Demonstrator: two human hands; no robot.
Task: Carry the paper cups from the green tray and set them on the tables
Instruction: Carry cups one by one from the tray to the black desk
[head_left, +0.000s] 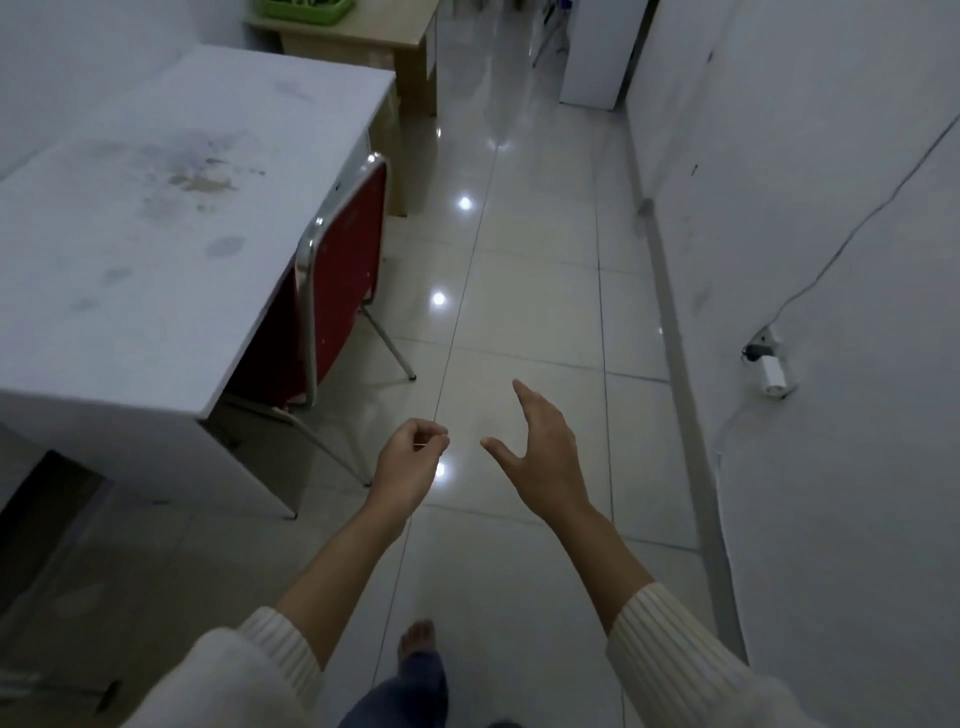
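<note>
Green tray (304, 13) on far wooden surface (363, 34); cups inside not resolvable (too small). Both hands well short of tray. Left hand (410, 460) fingers clenched, empty; right hand (543, 457) fingers released, spread. Paper cups likely light, crushable: grip mid-wall, gently.

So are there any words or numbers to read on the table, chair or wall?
None can be read.
The stained white table, the red metal-framed chair, the green plastic tray and the small white plug on the wall show no words, numbers or labels.
The table's marks are stains, not writing.
</note>
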